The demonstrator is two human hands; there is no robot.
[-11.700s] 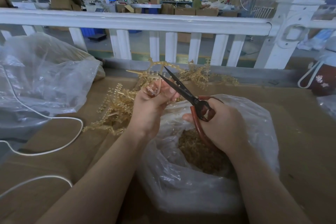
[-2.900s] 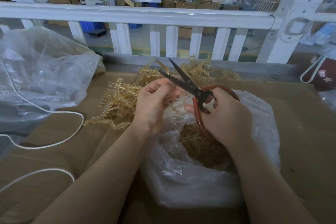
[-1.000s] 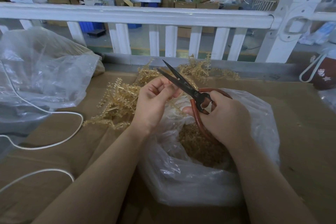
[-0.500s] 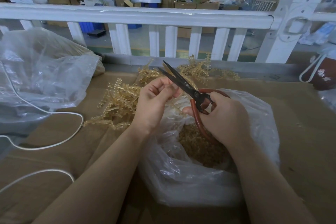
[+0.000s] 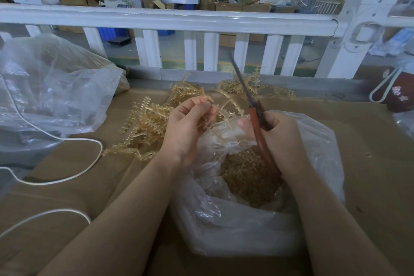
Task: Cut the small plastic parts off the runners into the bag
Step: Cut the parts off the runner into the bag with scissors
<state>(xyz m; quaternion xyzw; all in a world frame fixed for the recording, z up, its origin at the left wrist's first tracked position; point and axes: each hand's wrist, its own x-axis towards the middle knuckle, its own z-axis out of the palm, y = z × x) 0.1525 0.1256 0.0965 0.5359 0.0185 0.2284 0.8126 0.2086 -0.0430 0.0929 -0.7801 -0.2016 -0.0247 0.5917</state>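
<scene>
My left hand [image 5: 186,127] pinches a thin amber plastic runner [image 5: 207,99] between thumb and fingertips, above the mouth of a clear plastic bag [image 5: 246,226]. My right hand [image 5: 280,136] grips the red handles of black-bladed scissors [image 5: 255,116]. Their blades are closed and point up and away, to the right of the runner and apart from it. Inside the bag lies a heap of small amber cut parts [image 5: 248,177]. A pile of amber runners [image 5: 152,127] lies on the cardboard behind and to the left of my left hand.
A large clear bag [image 5: 56,87] sits at the left with a white cord [image 5: 67,139] looping across the brown cardboard surface [image 5: 369,163]. A white railing [image 5: 170,20] runs along the far edge. A dark red bag [image 5: 401,94] stands at the far right.
The scissors have closed and swung upright to the right, away from the runner. My left hand has lifted the runner slightly and shifted its pinch.
</scene>
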